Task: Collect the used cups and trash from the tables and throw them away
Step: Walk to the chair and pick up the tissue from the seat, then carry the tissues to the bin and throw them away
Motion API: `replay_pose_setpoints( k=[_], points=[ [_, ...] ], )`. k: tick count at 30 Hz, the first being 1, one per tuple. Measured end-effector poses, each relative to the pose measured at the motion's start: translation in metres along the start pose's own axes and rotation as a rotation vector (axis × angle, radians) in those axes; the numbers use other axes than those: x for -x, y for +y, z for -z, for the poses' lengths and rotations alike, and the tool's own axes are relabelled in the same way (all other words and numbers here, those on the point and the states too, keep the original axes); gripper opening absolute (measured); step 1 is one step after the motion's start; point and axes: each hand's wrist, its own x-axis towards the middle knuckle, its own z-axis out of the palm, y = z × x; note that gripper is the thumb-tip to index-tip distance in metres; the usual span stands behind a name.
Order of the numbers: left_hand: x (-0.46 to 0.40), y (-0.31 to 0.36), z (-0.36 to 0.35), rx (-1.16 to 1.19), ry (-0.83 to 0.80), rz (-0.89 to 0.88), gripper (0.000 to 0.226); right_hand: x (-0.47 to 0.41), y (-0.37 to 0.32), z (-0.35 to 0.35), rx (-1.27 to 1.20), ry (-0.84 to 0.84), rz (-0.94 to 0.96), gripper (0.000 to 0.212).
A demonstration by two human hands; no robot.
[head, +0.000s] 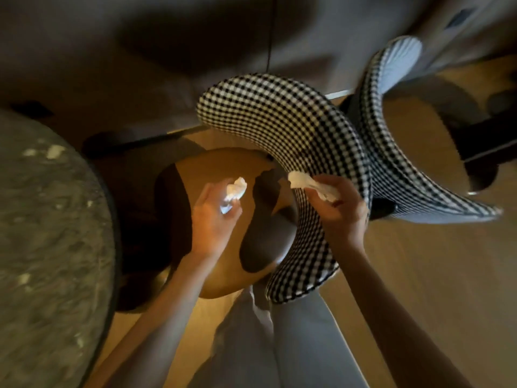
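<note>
Left hand [214, 217] grip pinches crumpled tissue [236, 189]; right hand [340, 211] grips white napkin [310, 184] over round wooden counter [221, 281]; checkered chair [293, 130] crowds counter's right edge.

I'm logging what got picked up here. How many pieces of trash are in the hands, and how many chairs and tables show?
Crumpled white napkins: 2, one in the left hand, one in the right hand
Checkered chairs: 2
Tables: 2
Total: 6
</note>
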Motion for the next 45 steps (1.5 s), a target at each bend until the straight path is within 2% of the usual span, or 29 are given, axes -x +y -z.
replay_pose_setpoints(
  k=[3,8,13,17,21,25,34,39,45],
  points=[
    [0.014,0.032,0.012,0.043,-0.127,-0.083,0.04,0.043,0.005,0.039,-0.042,0.132,-0.113,0.026],
    [0.043,0.086,0.017,0.082,-0.378,-0.318,0.041,0.111,0.018,0.102,-0.034,0.317,-0.191,0.026],
    [0.081,0.129,0.0,0.054,-0.506,-0.502,0.03,0.162,0.037,0.153,0.039,0.441,-0.213,0.028],
    [0.106,0.162,-0.025,0.069,-0.621,-0.633,0.03,0.205,0.058,0.191,0.043,0.579,-0.283,0.03],
    [0.133,0.211,-0.072,0.027,-0.679,-0.759,0.033,0.253,0.086,0.237,-0.017,0.744,-0.377,0.028],
    [0.181,0.278,-0.131,0.022,-0.767,-0.776,0.04,0.31,0.118,0.299,-0.054,0.925,-0.399,0.028],
    [0.303,0.405,-0.243,0.111,-0.886,-0.947,0.04,0.408,0.177,0.437,-0.011,1.169,-0.474,0.021],
    [0.324,0.462,-0.305,0.117,-0.951,-0.998,0.039,0.41,0.23,0.489,0.022,1.228,-0.537,0.023],
    [0.313,0.535,-0.411,0.124,-0.996,-1.012,0.039,0.357,0.297,0.559,0.079,1.216,-0.584,0.023]
  ],
)
